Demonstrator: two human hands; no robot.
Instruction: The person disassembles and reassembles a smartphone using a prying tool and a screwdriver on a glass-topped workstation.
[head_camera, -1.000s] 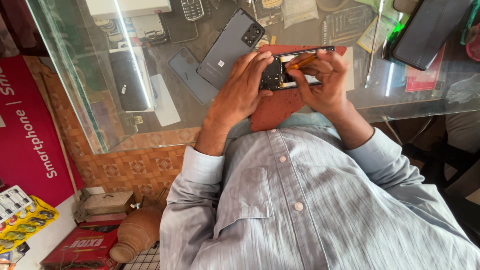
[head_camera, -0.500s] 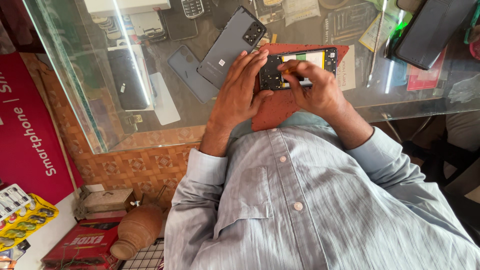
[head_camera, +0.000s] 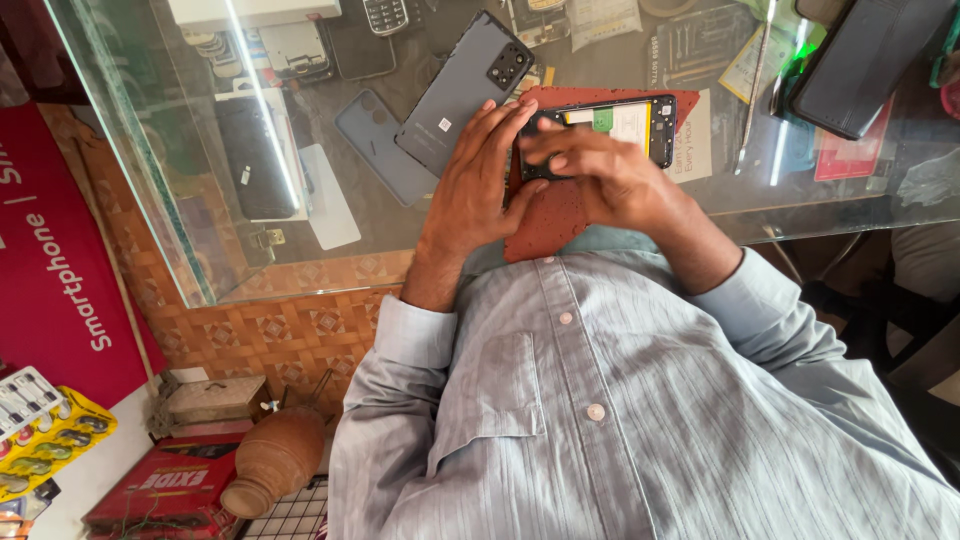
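A person in a pale striped shirt leans over a glass counter (head_camera: 330, 250), both hands at about 12 o'clock from the chest. Between them lies an opened smartphone (head_camera: 640, 125) with its back off, the black frame and pale inner parts showing, on a red work mat (head_camera: 545, 215).

The left hand (head_camera: 480, 190) braces the phone's 9 o'clock end, fingers spread and curled round the edge. The right hand (head_camera: 610, 180) lies across the phone's near half with its fingertips bent down onto the insides; I cannot tell whether it pinches a small tool or part.

The grey back cover (head_camera: 460, 90) sits at 10 o'clock from the left hand, touching its fingertips. A 2nd, blue-grey back cover (head_camera: 385, 145) lies just beside it at 8 o'clock. A metal tool like tweezers (head_camera: 755, 90) lies at 2 o'clock from the phone, and a black phone case (head_camera: 870, 60) beyond that. Down at 7 o'clock a clay pot (head_camera: 275, 460) stands on the floor.

To my eye the phone is light and stiff but delicate: with the back off, its inner parts and thin cables look easy to damage, and the screen side is probably slick. The bare frame edges seem the safe hold, never the exposed middle.
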